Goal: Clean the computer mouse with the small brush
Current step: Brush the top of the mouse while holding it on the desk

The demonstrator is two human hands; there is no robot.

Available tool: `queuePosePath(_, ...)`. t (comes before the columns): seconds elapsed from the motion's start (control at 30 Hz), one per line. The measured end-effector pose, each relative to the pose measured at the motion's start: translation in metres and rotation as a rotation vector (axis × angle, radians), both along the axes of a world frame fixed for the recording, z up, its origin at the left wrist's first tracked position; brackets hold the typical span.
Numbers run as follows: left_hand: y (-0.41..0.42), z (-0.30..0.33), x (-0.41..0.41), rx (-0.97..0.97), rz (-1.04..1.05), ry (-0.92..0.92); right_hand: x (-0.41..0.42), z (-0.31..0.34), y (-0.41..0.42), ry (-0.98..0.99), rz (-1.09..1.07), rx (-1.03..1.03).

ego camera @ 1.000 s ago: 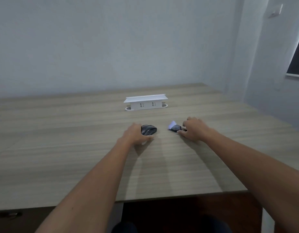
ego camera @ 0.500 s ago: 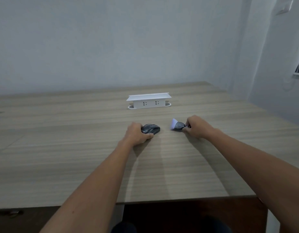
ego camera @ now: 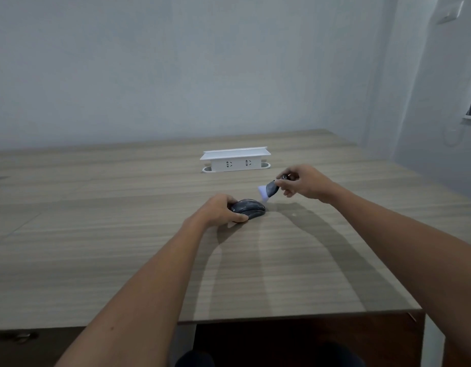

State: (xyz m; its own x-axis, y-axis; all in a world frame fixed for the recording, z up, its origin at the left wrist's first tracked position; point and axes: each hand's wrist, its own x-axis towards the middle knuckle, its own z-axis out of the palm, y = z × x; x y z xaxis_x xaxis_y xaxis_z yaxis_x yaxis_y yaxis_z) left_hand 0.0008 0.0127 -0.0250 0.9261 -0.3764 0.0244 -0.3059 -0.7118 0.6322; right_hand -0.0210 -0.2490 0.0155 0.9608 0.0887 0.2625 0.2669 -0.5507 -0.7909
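A black computer mouse (ego camera: 251, 207) rests on the wooden table (ego camera: 123, 247) near its middle. My left hand (ego camera: 221, 210) grips the mouse from its left side, thumb along the near edge. My right hand (ego camera: 304, 182) is raised above the table to the right of the mouse and pinches a small brush (ego camera: 268, 190) with a dark body and pale bluish-white bristles. The bristles point down and left, just above and to the right of the mouse, apart from it.
A white socket box (ego camera: 235, 160) with a flat lid stands on the table behind the mouse. The table's front edge runs across the lower part of the view, with a dark gap under it. A wall corner and a window edge lie at the right.
My right hand has lifted the brush off the table and tilted its bristles toward the mouse. My left hand stays closed on the mouse.
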Motion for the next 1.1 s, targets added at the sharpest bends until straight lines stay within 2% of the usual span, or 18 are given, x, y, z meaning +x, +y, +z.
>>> queuePosePath(0.5, -0.009, 0.005, 0.000, -0.031, -0.073, -0.009, 0.009, 0.010, 0.028, -0.003, 0.028, -0.027)
queuePosePath(0.77, -0.013, 0.004, 0.000, -0.026, -0.080, -0.021, 0.018, 0.010, 0.022, -0.026, -0.003, -0.365)
queuePosePath(0.9, -0.012, 0.002, 0.001, -0.047, -0.089, -0.006, 0.018, 0.011, 0.035, -0.011, 0.051, -0.177)
queuePosePath(0.97, -0.012, 0.002, 0.000, -0.058, -0.091, -0.001, 0.017, 0.013, 0.039, -0.006, 0.068, -0.161)
queuePosePath(1.1, -0.013, 0.002, 0.000, -0.067, -0.076, 0.015, 0.015, 0.017, 0.031, -0.029, 0.028, -0.430)
